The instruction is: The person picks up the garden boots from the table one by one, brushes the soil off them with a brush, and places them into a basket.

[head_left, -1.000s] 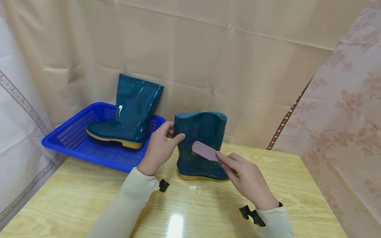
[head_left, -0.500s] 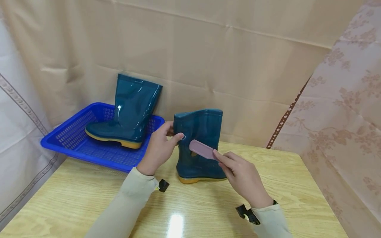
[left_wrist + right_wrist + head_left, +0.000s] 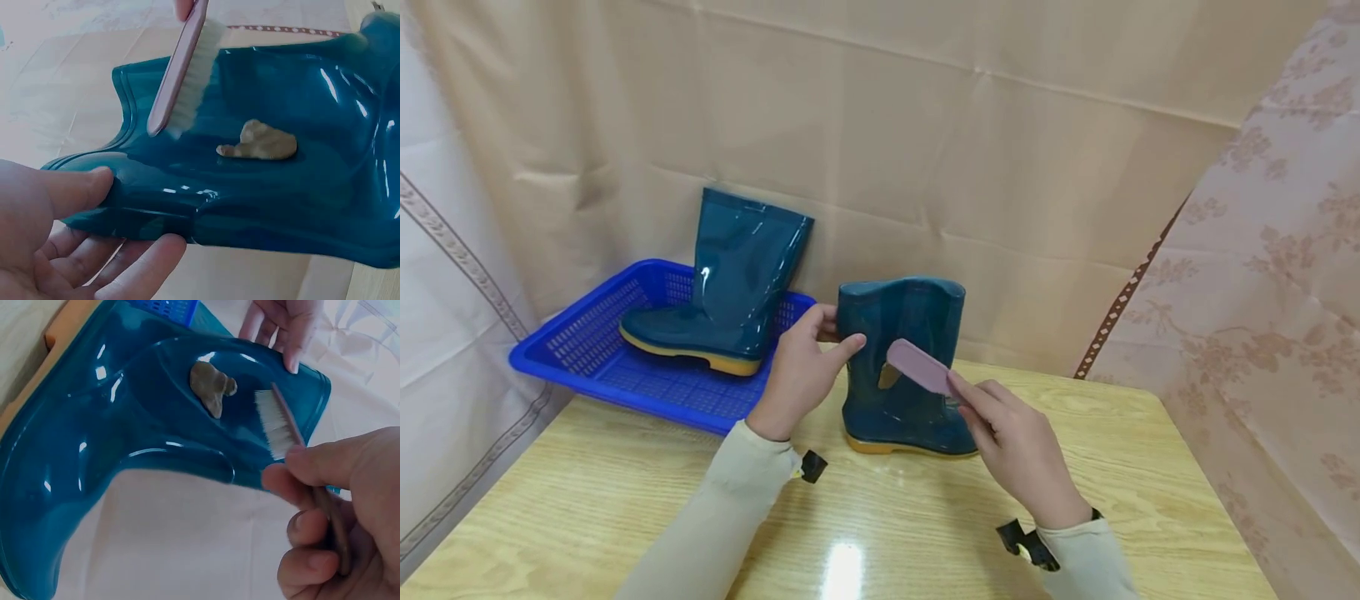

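A dark teal rubber boot (image 3: 917, 425) with a yellow sole stands upright on the table, its toe to the right. My left hand (image 3: 805, 367) grips the back of its shaft near the top, thumb on the near side and fingers behind. In my right hand (image 3: 1018, 442) is a pink brush (image 3: 917, 367), pinched by its handle. White bristles (image 3: 275, 425) face the boot shaft, right at its surface in the left wrist view. Below the brush a brown, mud-like lump (image 3: 265, 141) sticks to the shaft, also partly visible in the head view.
A blue plastic basket (image 3: 625, 400) at the left holds a second teal boot (image 3: 737, 267), upright with its toe to the left. Behind the wooden table (image 3: 850, 533) hangs a beige curtain (image 3: 1000, 208); a floral cloth (image 3: 1285, 333) hangs on the right.
The brush shifted slightly left, then up and right along the shaft, uncovering more of the brown lump. The boot turned and flexed a little at its top. My left hand kept its grip.
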`<state>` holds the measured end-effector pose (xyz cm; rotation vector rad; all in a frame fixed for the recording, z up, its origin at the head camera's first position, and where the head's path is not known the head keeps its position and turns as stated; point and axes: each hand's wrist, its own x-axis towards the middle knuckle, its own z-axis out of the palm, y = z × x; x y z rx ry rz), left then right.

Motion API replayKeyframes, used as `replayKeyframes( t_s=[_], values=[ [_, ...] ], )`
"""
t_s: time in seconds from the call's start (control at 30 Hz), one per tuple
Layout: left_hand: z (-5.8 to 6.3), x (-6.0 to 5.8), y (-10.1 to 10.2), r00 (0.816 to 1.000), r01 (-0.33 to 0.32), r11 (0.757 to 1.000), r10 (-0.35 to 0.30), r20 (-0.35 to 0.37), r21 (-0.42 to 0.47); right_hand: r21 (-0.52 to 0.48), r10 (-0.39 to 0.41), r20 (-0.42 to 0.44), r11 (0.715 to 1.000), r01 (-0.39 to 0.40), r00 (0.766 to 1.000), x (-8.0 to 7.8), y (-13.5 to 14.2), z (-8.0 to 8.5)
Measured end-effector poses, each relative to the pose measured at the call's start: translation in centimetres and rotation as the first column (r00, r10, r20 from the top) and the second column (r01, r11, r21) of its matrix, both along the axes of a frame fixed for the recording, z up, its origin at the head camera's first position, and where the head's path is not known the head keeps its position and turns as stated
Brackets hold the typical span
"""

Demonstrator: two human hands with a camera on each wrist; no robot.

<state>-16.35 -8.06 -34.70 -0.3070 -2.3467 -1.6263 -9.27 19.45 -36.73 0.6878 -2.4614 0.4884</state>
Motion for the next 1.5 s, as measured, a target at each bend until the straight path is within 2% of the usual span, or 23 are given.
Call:
replayKeyframes(
  t_s=[0.1,0.2,0.37,0.47,0.67,0.83,1.0,1.1,1.3,1.4,1.5],
  values=[
    [0.1,0.1,0.1,1.000,-0.005,1.000,0.005,0.003,0.009,0.016,0.056,0.006,0.998,-0.056,0.998,-0.1,-0.4,-0.2],
    [0.3,0.2,0.1,1.000,-0.016,1.000,0.016,0.008,0.011,0.062,0.079,0.031,0.995,-0.081,0.996,-0.3,-0.5,-0.3],
    [0.5,0.2,0.1,1.000,-0.013,1.000,0.013,0.029,0.004,0.135,0.030,0.105,0.990,-0.044,0.994,-0.4,0.0,-0.1],
    [0.4,0.3,0.1,0.999,-0.009,1.000,0.009,0.036,-0.001,0.124,0.018,0.126,0.992,-0.033,0.992,-0.2,0.1,0.0],
    [0.2,0.2,0.0,0.999,0.028,0.999,-0.027,0.023,-0.033,0.016,0.046,0.050,0.999,-0.047,0.998,-0.3,-0.2,-0.5],
    [0.2,0.4,-0.1,0.998,0.057,0.997,-0.055,0.023,-0.052,0.060,0.019,0.047,0.998,-0.022,0.999,-0.3,-0.2,-0.5],
    [0.3,0.4,-0.1,0.998,0.063,0.997,-0.063,0.018,-0.051,0.097,-0.027,0.089,0.995,0.018,0.996,0.1,0.2,0.2],
    [0.4,0.3,-0.1,0.998,0.066,0.996,-0.065,0.018,-0.055,0.095,-0.034,0.080,0.995,0.026,0.996,0.2,0.5,0.6],
    [0.3,0.3,-0.2,0.996,0.090,0.993,-0.088,0.032,-0.074,0.036,0.014,0.002,0.999,-0.014,1.000,0.1,0.3,0.2],
    [0.4,0.4,-0.3,0.991,0.135,0.986,-0.132,0.035,-0.098,0.035,0.051,-0.001,0.998,-0.051,0.999,0.0,0.1,0.0],
    [0.5,0.5,-0.4,0.986,0.164,0.981,-0.161,0.038,-0.107,0.054,0.043,0.014,0.998,-0.044,0.999,0.0,-0.1,0.0]
  ],
)
